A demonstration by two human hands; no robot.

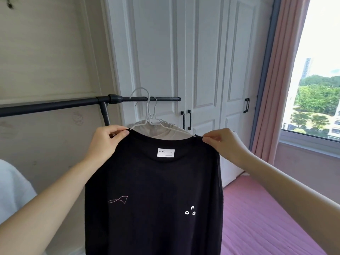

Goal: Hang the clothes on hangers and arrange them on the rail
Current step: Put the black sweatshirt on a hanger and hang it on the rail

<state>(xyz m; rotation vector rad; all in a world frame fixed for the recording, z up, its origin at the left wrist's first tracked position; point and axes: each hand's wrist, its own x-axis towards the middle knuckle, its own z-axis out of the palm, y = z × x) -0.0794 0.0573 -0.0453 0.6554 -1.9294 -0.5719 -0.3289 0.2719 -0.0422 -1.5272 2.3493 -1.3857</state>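
Observation:
A black shirt (152, 196) with a white neck label hangs in front of me on a white wire hanger (147, 115), whose hook rests over the black rail (55, 104). My left hand (108, 142) pinches the shirt's left shoulder at the collar. My right hand (224, 144) pinches the right shoulder. Behind the shirt a beige garment (158, 131) hangs on a second white hanger (155, 107) on the same rail.
White wardrobe doors (202, 70) with black handles stand close behind the rail's right end. A pink bed cover (257, 218) lies at lower right, a pink curtain (276, 107) and window to the right. Something white (12, 190) sits at the left edge.

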